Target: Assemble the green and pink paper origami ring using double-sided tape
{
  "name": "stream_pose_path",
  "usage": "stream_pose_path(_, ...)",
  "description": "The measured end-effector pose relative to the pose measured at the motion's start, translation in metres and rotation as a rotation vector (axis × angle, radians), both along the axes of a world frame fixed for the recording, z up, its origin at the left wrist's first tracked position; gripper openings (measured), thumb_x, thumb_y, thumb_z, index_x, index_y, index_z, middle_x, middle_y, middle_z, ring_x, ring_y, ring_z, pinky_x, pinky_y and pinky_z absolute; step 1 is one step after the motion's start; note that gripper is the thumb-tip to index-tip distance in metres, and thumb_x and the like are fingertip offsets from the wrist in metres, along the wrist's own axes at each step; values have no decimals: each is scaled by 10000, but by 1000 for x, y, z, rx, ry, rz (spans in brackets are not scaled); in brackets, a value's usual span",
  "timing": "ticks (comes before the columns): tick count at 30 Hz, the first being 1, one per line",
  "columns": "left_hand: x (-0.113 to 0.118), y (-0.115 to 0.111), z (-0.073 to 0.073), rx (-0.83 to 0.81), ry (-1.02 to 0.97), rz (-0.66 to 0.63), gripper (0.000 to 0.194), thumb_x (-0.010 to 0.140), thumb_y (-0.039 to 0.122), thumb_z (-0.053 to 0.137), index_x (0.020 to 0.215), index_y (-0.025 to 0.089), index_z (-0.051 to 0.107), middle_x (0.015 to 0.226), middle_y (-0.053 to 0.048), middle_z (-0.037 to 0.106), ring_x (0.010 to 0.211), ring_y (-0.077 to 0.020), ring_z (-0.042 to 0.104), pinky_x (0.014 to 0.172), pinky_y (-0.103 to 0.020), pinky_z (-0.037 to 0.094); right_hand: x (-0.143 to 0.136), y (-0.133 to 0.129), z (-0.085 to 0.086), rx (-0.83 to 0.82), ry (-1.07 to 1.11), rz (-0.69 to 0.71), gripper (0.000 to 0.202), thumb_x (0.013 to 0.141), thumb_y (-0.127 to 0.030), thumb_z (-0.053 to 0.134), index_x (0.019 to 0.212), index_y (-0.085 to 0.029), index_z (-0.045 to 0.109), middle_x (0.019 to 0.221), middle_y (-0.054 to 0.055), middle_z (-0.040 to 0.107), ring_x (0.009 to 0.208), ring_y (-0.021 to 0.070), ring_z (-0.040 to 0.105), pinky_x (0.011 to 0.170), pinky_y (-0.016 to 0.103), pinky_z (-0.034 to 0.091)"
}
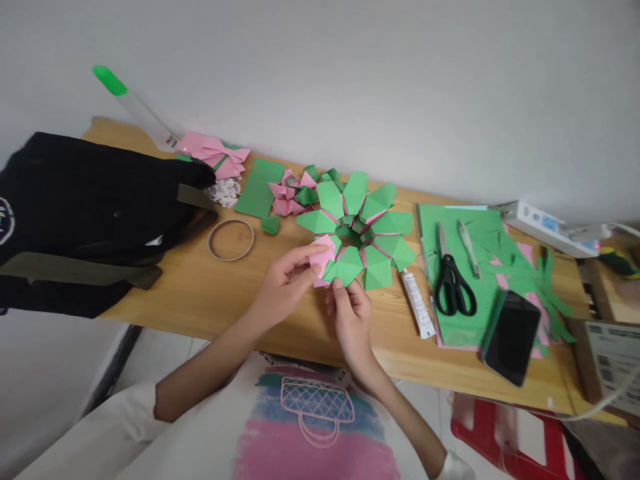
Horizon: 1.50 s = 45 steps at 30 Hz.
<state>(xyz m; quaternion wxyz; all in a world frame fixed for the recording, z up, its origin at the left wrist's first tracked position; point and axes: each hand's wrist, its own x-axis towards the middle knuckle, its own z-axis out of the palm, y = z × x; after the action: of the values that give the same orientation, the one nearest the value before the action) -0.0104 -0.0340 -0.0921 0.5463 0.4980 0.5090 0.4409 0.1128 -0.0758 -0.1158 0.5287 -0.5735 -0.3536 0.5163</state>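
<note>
Head cam: the green paper ring (345, 265) sits right in the middle of the frame, petals fanned out around a dark hole, with thin pink strips showing between them. Left hand (286, 283) is nearly closed, thumb and fingers pinching a pink folded piece (321, 255) at the ring's lower-left edge. Right hand (354, 320) is just below, mostly curled, thumb and fingertips gripping the bottom rim of a green petal.

Loose pink and green folded bits (287, 193) are bunched just up and left of the ring, next to a flat green sheet (259, 189). Tan hoop (210, 245) lies left of center on the wooden table (295, 337), and a black bag (95, 213) fills the left side. Over on the right: a white tube (418, 303), then black-handled scissors (454, 290) on a green paper stack (463, 331), and a dark phone (511, 338) at lower right.
</note>
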Motion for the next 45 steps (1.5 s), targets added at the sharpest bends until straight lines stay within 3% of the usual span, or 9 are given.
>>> stream_pose_path(6, -1, -3, -2, -30, -75, 30, 273, 794, 267, 617, 1036, 186, 714, 1210, -72, 720, 1058, -216, 690, 816, -293, 577, -1, 0, -4, 0, -13, 8, 379, 845, -520, 621, 646, -212, 524, 562, -50, 489, 521, 107, 417, 512, 253, 329)
stream_pose_path(12, -1, -6, -1, -68, -156, 26, 298, 756, 226, 589, 1029, 190, 704, 983, -41, 773, 873, -189, 719, 807, -307, 563, -1, 0, -5, 7, 4, 9, 361, 846, -516, 632, 671, -214, 538, 583, -48, 502, 523, 107, 420, 507, 252, 322)
stream_pose_path(17, 0, -10, 0, -73, -172, 4, 316, 767, 224, 581, 1069, 193, 669, 967, -48, 768, 906, -204, 718, 828, -319, 550, -1, 0, -6, 2, 54, -1, 379, 811, -519, 672, 634, -211, 539, 546, -50, 500, 494, 99, 424, 486, 245, 324)
stream_pose_path(25, -2, -13, -1, -7, -158, -118, 411, 803, 203, 568, 1212, 199, 606, 970, -47, 757, 875, -183, 706, 816, -307, 547, 3, 4, -2, 8, 168, -74, 350, 751, -471, 726, 606, -206, 551, 516, -54, 512, 466, 85, 419, 474, 233, 330)
stream_pose_path(28, -7, -11, 0, 109, -33, -132, 445, 803, 139, 519, 1238, 195, 593, 885, -23, 752, 783, -153, 694, 771, -276, 543, 7, 7, 5, -10, 214, -96, 330, 711, -423, 744, 562, -198, 553, 496, -50, 520, 449, 76, 417, 471, 229, 333)
stream_pose_path(31, -13, -8, 0, 304, 263, -88, 442, 809, 101, 512, 1228, 203, 607, 910, -24, 747, 791, -151, 689, 779, -268, 534, 9, 9, 10, -45, 272, -104, 327, 658, -388, 756, 512, -197, 534, 467, -51, 512, 427, 69, 403, 446, 226, 311)
stream_pose_path(36, -19, 0, -5, 595, 656, -107, 356, 848, 175, 584, 1196, 221, 640, 851, -31, 714, 750, -182, 661, 726, -294, 517, 9, 8, 11, -112, 403, -83, 320, 603, -368, 754, 485, -198, 510, 441, -57, 494, 395, 62, 382, 409, 227, 266)
stream_pose_path(39, -18, 2, -6, 638, 689, -156, 369, 854, 185, 592, 1220, 223, 627, 803, -22, 677, 729, -182, 641, 697, -288, 502, 9, 7, 11, -157, 491, -39, 327, 597, -358, 739, 479, -203, 476, 432, -67, 452, 385, 59, 353, 395, 226, 252)
stream_pose_path(45, -11, 2, 0, 599, 599, -227, 477, 830, 129, 543, 1299, 210, 567, 990, -45, 719, 825, -176, 666, 784, -292, 520, 11, 8, 11, -232, 626, 50, 307, 592, -325, 710, 526, -211, 433, 431, -100, 380, 375, 42, 266, 386, 208, 217)
